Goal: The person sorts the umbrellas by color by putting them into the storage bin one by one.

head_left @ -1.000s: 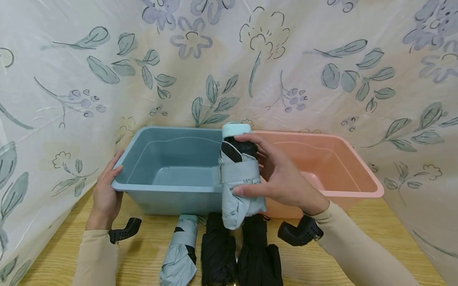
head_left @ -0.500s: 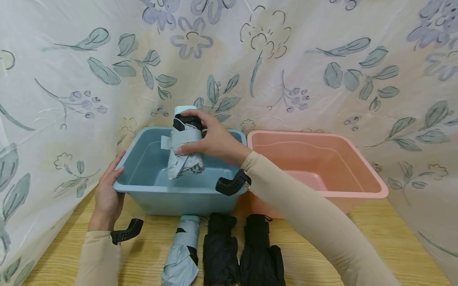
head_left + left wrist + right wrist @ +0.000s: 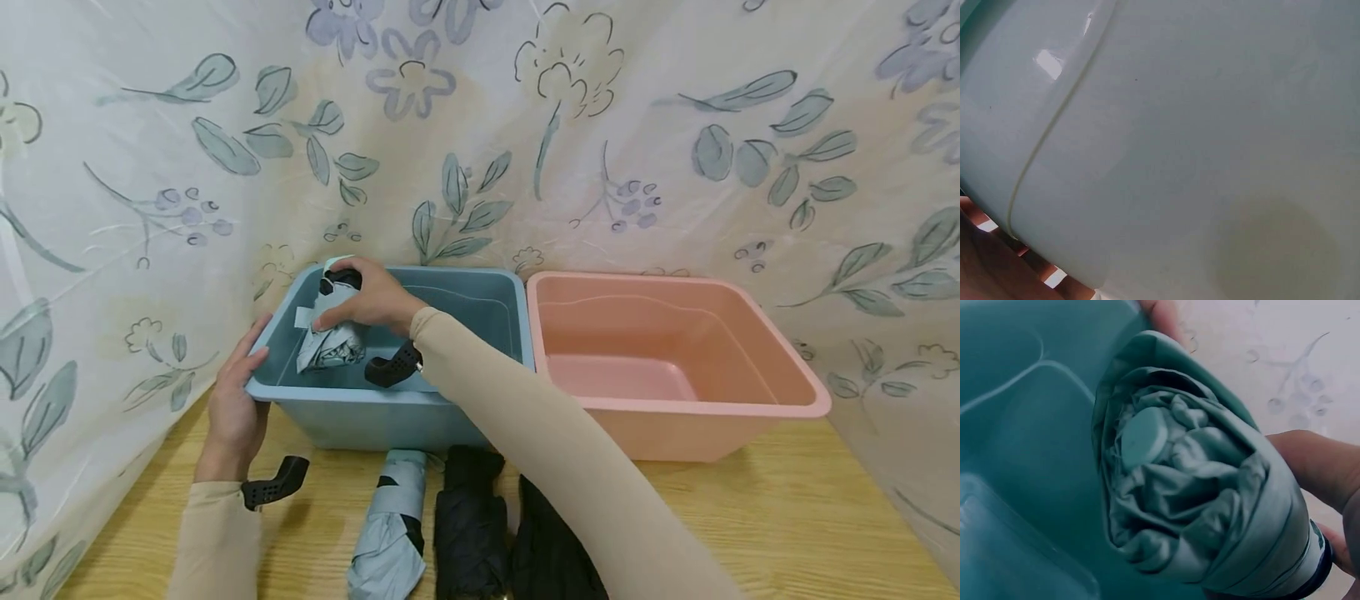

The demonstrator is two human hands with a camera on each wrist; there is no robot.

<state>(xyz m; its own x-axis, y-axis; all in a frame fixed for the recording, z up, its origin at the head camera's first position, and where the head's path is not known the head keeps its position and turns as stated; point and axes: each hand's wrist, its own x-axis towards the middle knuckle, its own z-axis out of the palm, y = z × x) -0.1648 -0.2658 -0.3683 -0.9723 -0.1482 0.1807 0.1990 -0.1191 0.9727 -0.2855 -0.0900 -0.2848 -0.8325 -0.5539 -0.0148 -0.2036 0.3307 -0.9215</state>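
Note:
A folded light-blue umbrella [image 3: 333, 333] with a black section near its handle is held by my right hand [image 3: 367, 300] inside the left part of the blue bin [image 3: 405, 396]. Its handle end points up and away; in the right wrist view the bunched fabric end of the umbrella [image 3: 1179, 469] faces the camera, with fingers at its far edge and right side. At the bin's left side my left hand [image 3: 236, 400] rests against the rim, thumb and fingers extended. The left wrist view is mostly filled by the bin's pale outer wall [image 3: 1179, 137], with fingers at the lower left.
A pink bin [image 3: 675, 408] stands right beside the blue one. In front lie another light-blue folded umbrella [image 3: 390, 525] and two black folded umbrellas, one at the middle [image 3: 471, 533] and one partly under my right forearm. A flowered sheet hangs behind.
My right hand has carried the light-blue umbrella leftward from between the two bins, over the blue bin and down into its left part. The left hand has stayed at the rim.

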